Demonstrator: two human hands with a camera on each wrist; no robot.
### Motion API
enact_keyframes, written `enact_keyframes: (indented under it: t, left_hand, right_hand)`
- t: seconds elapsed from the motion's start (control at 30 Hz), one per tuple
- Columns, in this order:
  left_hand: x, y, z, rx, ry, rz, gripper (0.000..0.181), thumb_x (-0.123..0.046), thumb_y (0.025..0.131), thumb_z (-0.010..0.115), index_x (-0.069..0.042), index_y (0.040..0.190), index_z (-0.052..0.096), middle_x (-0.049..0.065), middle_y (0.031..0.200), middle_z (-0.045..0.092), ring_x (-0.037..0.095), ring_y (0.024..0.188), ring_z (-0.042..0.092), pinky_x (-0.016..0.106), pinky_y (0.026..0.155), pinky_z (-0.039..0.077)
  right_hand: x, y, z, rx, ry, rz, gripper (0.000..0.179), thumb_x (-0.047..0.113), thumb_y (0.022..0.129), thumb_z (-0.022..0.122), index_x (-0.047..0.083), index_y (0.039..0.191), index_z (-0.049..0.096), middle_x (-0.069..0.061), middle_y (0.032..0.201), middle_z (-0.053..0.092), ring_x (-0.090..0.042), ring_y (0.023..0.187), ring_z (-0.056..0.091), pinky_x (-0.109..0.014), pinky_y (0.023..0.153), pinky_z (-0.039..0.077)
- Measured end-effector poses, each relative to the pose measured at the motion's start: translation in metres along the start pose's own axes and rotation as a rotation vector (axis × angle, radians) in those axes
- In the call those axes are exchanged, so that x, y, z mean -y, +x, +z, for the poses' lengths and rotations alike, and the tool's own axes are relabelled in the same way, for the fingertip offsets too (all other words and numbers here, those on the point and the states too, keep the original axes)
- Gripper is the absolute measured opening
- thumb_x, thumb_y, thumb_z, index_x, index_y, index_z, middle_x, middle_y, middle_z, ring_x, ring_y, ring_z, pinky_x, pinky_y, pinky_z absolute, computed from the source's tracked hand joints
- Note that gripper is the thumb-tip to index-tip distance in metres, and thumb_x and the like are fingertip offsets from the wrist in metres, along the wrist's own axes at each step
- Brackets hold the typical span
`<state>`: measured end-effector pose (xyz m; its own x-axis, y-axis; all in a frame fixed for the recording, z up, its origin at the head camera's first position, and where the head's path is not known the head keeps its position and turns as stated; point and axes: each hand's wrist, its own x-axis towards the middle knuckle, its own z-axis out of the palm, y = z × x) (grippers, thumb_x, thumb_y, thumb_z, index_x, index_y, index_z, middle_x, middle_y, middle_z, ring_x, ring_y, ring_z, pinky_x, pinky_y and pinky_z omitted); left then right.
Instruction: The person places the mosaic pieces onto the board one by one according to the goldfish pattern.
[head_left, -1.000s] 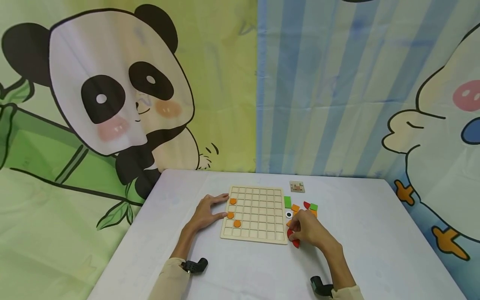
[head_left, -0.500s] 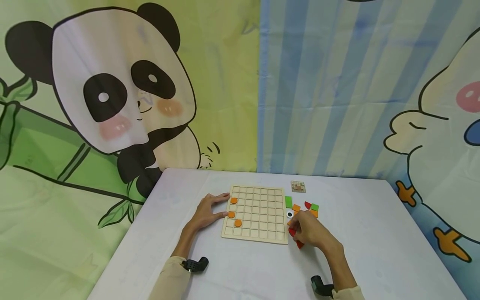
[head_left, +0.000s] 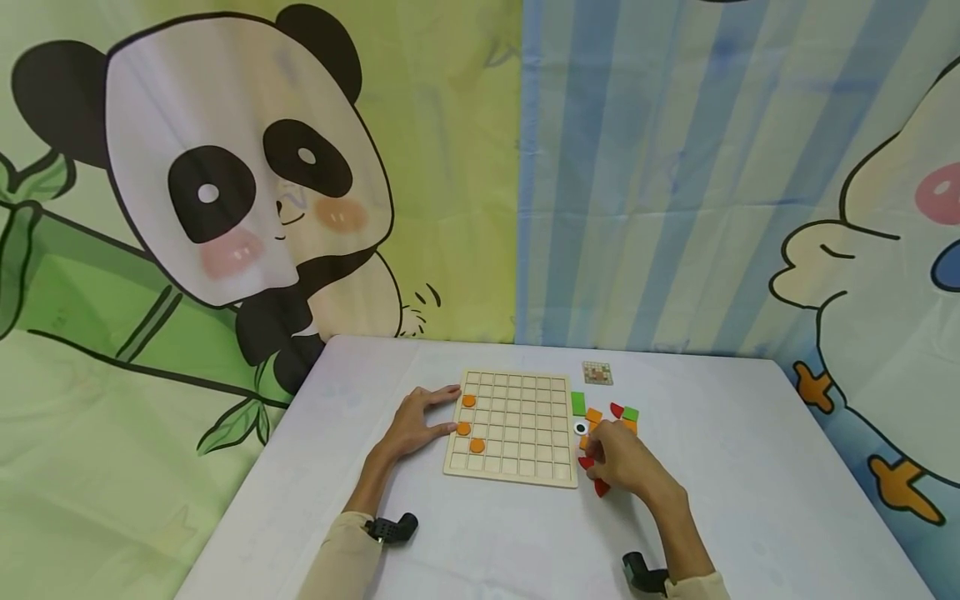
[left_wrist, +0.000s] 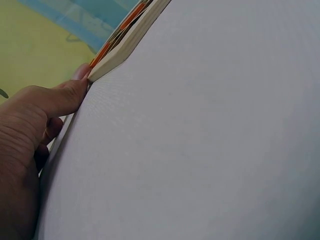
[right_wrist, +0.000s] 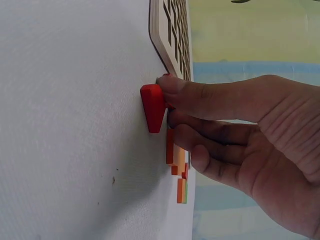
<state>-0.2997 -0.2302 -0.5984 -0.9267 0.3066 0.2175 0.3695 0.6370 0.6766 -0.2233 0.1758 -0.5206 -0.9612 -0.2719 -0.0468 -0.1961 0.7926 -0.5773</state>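
Note:
In the head view a pale wooden grid board [head_left: 517, 482] lies on the white table. My left hand [head_left: 408, 425] rests at its left edge, thumb and forefinger spread and touching the rim; the left wrist view shows the thumb [left_wrist: 70, 97] against the board's corner. Three orange discs [head_left: 477, 446] sit in cells at the board's left. My right hand [head_left: 622, 458], right of the board, pinches a red piece [head_left: 586, 462] between thumb and fingers, which partly hide it. Another red piece [right_wrist: 153, 108] with a tapering side lies just beside the thumb.
Orange pieces [head_left: 593, 415], a green rectangle [head_left: 578, 404], a white eye disc [head_left: 581, 428], a smaller green piece [head_left: 631, 413] and a red one [head_left: 617, 410] lie near the right hand. Behind them is a small patterned card [head_left: 597, 372]. A printed curtain [head_left: 450, 208] hangs beyond the table.
The red piece at my right fingertips has turned and shifted slightly to the right. My left hand stays at the board's edge. The head view has drifted a little.

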Motion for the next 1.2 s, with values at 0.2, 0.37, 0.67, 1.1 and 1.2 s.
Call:
enact_keyframes:
  t: [0.2,0.37,0.67,1.1,1.2]
  left_hand:
    - [0.001,0.001,0.000,0.007,0.002,-0.002,0.068,-0.033,0.089,0.092,-0.022,0.152,0.067,-0.009,0.163,0.059,0.016,0.108,0.054,0.040,0.099,0.040]
    - [0.002,0.002,0.000,0.014,-0.005,-0.006,0.068,-0.032,0.090,0.091,-0.023,0.152,0.066,-0.010,0.163,0.059,0.016,0.109,0.055,0.040,0.100,0.041]
    - [-0.001,0.001,-0.001,0.001,0.006,0.008,0.067,-0.031,0.089,0.092,-0.021,0.151,0.067,-0.008,0.163,0.059,0.015,0.104,0.054,0.039,0.098,0.041]
    - [-0.004,0.001,-0.003,0.001,-0.005,-0.009,0.067,-0.030,0.089,0.092,-0.021,0.151,0.068,-0.007,0.162,0.060,0.014,0.104,0.053,0.037,0.097,0.040]
    - [-0.004,0.001,-0.002,0.006,-0.009,-0.009,0.067,-0.030,0.090,0.092,-0.020,0.151,0.068,-0.006,0.162,0.060,0.015,0.104,0.053,0.039,0.098,0.041]
  right_hand:
    - [-0.002,0.000,-0.001,0.009,0.002,0.018,0.021,-0.003,0.077,0.094,0.005,0.087,0.078,-0.004,0.086,0.068,-0.016,0.079,0.058,-0.031,0.072,0.055]
    - [-0.003,-0.001,-0.002,0.009,-0.002,0.008,0.019,-0.002,0.078,0.094,0.006,0.086,0.080,-0.003,0.084,0.067,-0.016,0.078,0.057,-0.029,0.069,0.053]
    - [-0.005,-0.001,-0.004,-0.015,-0.012,-0.003,0.019,0.002,0.078,0.096,0.005,0.089,0.081,-0.001,0.082,0.066,-0.016,0.078,0.056,-0.028,0.070,0.052]
    - [0.001,0.007,-0.003,-0.009,0.035,-0.120,0.015,0.004,0.079,0.095,0.004,0.089,0.083,0.003,0.079,0.072,-0.013,0.076,0.059,-0.025,0.068,0.053]
    - [0.002,0.010,-0.002,-0.007,0.040,-0.136,0.017,0.006,0.080,0.096,0.003,0.091,0.084,0.002,0.080,0.073,-0.012,0.076,0.060,-0.025,0.068,0.053]
